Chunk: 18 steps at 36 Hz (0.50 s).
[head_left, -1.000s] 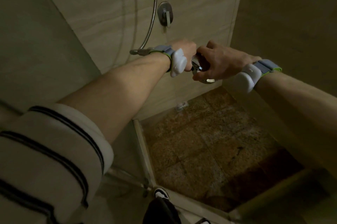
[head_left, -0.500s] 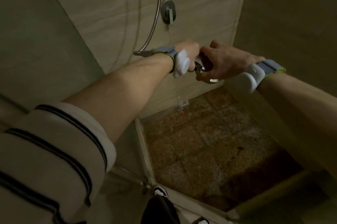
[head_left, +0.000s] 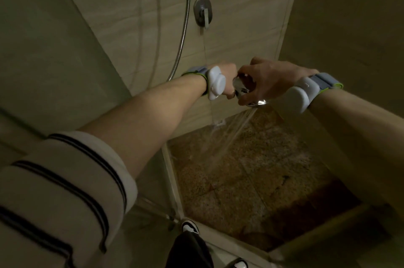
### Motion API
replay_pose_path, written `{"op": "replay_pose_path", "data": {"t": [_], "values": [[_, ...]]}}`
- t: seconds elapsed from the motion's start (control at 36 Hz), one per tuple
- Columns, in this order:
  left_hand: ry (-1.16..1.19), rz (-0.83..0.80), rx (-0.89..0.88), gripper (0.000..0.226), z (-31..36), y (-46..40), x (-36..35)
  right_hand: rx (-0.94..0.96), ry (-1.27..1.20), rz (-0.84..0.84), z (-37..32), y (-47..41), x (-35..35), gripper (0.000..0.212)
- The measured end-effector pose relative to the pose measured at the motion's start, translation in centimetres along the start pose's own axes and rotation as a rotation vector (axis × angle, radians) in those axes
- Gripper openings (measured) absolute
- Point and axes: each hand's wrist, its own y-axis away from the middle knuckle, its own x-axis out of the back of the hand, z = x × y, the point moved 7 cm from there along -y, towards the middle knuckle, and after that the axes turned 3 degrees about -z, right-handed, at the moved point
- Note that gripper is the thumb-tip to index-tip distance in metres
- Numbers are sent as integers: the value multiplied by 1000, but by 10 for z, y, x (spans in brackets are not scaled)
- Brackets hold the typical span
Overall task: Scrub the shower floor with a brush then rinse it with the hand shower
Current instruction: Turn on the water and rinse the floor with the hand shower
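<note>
A chrome hand shower (head_left: 247, 93) is held out over the stall, mostly hidden by both hands. My left hand (head_left: 227, 77) grips its handle end, where the metal hose (head_left: 184, 27) curves up the wall. My right hand (head_left: 269, 80) is wrapped around the shower head. Water sprays from the head down and to the left onto the brown speckled shower floor (head_left: 262, 169). No brush is in sight.
A chrome wall valve (head_left: 202, 12) sits on the beige tiled wall above my hands, with a thin trickle falling from it. A glass panel edge (head_left: 172, 180) and a raised threshold (head_left: 229, 243) border the floor. My shoes (head_left: 190, 226) stand just outside.
Water now sprays from the shower head onto the floor; earlier only a thin trickle ran down from the wall valve. Both hands stay on the hand shower in nearly the same place.
</note>
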Motion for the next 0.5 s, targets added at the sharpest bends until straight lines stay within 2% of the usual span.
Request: {"op": "replay_pose_path", "data": {"t": [0.25, 0.36, 0.5], "values": [[-53, 28, -1, 39, 0, 7, 13, 10, -40, 26, -2, -2, 1, 76], [-72, 45, 35, 19, 0, 13, 25, 2, -61, 72, 1, -5, 4, 77], [-107, 24, 33, 15, 7, 15, 25, -12, -36, 38, 4, -6, 2, 76]]}}
